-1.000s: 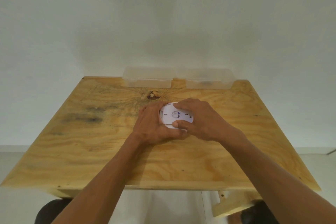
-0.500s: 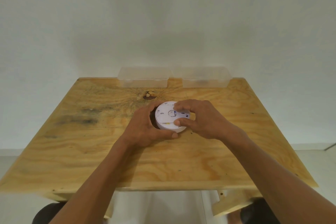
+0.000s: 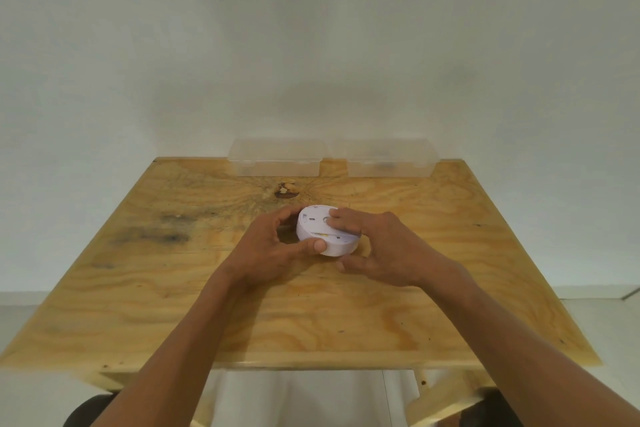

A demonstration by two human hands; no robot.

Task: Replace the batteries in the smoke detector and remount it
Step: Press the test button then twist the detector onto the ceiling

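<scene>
White round smoke detector [image 3: 327, 236] (underside up, tilted)

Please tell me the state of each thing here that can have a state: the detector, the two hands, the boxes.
smoke detector: closed, tilted, held just over the table.
left hand: grips the detector's left side, thumb on its front rim.
right hand: fingers curled over the detector's top, thumb apart below it.
left clear box: lid shut.
right clear box: lid shut, dark contents unclear.
</scene>
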